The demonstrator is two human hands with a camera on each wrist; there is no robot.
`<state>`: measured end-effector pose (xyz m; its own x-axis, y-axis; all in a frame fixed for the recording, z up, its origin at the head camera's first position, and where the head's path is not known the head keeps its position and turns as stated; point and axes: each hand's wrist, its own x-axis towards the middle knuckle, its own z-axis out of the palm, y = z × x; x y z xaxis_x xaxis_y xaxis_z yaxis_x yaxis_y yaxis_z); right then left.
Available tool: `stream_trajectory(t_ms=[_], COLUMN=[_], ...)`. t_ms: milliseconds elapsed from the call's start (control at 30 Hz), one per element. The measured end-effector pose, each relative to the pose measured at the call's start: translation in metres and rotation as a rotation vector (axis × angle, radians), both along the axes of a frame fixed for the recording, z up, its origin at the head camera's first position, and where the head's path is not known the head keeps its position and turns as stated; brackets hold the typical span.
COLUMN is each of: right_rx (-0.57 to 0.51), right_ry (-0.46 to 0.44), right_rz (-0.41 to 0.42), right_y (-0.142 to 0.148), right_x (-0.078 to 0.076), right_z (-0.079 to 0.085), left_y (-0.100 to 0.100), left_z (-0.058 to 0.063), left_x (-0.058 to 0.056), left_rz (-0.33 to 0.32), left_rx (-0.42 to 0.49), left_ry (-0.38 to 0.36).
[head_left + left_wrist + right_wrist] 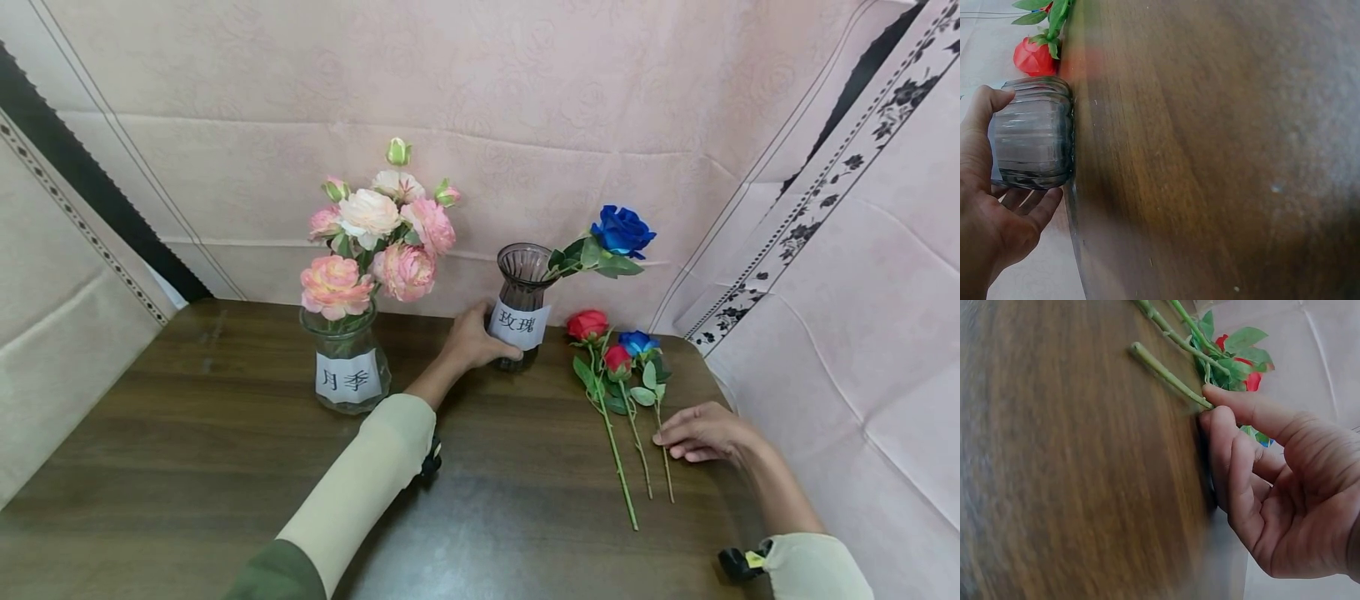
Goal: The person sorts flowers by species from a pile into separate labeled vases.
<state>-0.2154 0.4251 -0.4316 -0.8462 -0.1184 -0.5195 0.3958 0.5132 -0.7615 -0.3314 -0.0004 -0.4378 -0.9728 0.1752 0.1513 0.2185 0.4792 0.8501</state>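
Note:
My left hand [474,340] grips the lower part of a dark ribbed glass vase [521,290] with a white paper label, thumb across its front. The vase stands upright and holds one blue rose [624,231], which leans out to the right. In the left wrist view my thumb and fingers lie on either side of the vase [1035,134]. At the right, thumb and fingertips of my right hand [705,432] pinch the stem of a second blue rose [637,342] lying on the table. Its cut stem end [1160,369] shows in the right wrist view.
Two red roses, one larger [587,325] and one smaller [618,360], lie just left of that blue rose. A clear glass vase [381,367] of pink and white flowers [405,271] stands left of my left hand. Behind the wooden table [187,433] hangs a pale cloth [525,83].

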Motion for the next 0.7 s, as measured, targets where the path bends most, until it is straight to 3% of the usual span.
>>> stream_trajectory(t_ms=[233,433,700], right_rx=[-0.113,-0.247,-0.342], right_ry=[0.021,-0.026,-0.074], right_rz=[0.02,0.044,0.082], right_y=[0.005,0.009,0.014], right_x=[-0.002,-0.002,-0.004], right_z=[0.0,0.001,-0.004], left_y=[0.0,0.0,0.0], left_z=[0.0,0.0,-0.001], left_x=[0.0,-0.001,-0.001], left_rz=[-0.002,-0.003,-0.006], left_rx=[0.0,-0.001,0.0], left_ry=[-0.009,-0.015,-0.009])
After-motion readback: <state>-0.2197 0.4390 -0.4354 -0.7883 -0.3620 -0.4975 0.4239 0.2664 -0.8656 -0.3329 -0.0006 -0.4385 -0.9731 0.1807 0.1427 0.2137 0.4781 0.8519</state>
